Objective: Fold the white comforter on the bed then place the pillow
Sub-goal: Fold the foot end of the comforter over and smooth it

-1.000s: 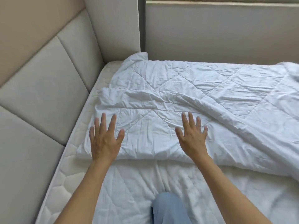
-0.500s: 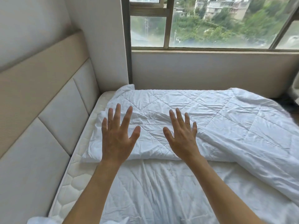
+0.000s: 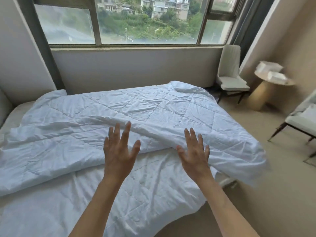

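The white quilted comforter (image 3: 136, 113) lies folded over itself across the bed, its folded edge running from lower left to the right side, where a corner hangs off the bed. My left hand (image 3: 119, 151) hovers over that folded edge with fingers spread and nothing in it. My right hand (image 3: 195, 154) is spread the same way, further right, above the comforter's thick roll. Below the fold, a lower white layer (image 3: 119, 202) is wrinkled. No pillow is in view.
A wide window (image 3: 119, 23) fills the far wall behind the bed. A pale chair (image 3: 230, 74) stands at the bed's far right corner, a round side table (image 3: 266, 82) with white items beside it, and another chair (image 3: 304, 120) at the right edge. Beige floor runs along the right.
The view has swung right, from the padded headboard corner toward the foot of the bed. Both hands have lifted off the comforter and moved right along its folded edge, staying spread.
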`<state>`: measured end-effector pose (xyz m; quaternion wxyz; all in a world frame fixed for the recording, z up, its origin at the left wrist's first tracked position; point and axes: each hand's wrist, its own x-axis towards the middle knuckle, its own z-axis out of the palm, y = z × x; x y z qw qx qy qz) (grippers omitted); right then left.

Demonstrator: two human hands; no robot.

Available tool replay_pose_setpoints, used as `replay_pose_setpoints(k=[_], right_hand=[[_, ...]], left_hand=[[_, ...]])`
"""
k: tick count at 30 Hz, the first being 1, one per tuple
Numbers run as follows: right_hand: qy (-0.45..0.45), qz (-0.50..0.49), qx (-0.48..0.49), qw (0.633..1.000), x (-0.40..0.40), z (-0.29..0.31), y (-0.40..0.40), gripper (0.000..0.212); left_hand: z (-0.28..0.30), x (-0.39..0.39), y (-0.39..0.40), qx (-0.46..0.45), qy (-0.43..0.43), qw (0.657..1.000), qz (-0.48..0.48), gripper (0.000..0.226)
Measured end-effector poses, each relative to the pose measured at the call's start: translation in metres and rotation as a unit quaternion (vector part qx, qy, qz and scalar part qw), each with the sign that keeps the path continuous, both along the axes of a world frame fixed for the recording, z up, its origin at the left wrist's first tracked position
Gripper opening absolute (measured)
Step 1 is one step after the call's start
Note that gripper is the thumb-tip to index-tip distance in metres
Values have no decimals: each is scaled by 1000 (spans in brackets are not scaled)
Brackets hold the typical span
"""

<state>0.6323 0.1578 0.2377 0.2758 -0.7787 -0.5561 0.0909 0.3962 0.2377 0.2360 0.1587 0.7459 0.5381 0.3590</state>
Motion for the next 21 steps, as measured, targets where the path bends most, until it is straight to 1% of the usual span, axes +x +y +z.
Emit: replay_pose_setpoints(k=[4, 7, 11, 13, 14, 16, 18, 20, 21], right_hand=[[12, -62, -14, 998, 139, -9, -58, 82], [30, -112, -28, 993, 225, -17, -100, 84], [68, -179, -33, 981, 311, -27, -129, 84], [77, -201, -37, 976, 345, -37, -129, 84], [85, -207, -40, 974, 359, -42, -127, 80], [107, -210, -44, 971, 387, -57, -117, 69], [131, -205, -42, 969, 414, -75, -100, 62], [174, -188, -30, 966, 440, -96, -77, 61], [219, -182, -25, 958, 451, -107, -64, 62]], left_hand=[[-20, 136, -28, -49, -43, 997, -38, 76], [-31, 227, -47, -97, -85, 989, -70, 79], [-49, 322, -60, -159, -126, 974, -102, 82], [-64, 358, -58, -189, -142, 965, -110, 78], [-73, 373, -56, -210, -153, 959, -112, 73], [-93, 402, -50, -265, -190, 940, -104, 67], [-115, 429, -39, -329, -239, 911, -71, 67], [-139, 458, -23, -393, -305, 868, -5, 69], [-153, 472, -14, -421, -336, 842, 32, 69]])
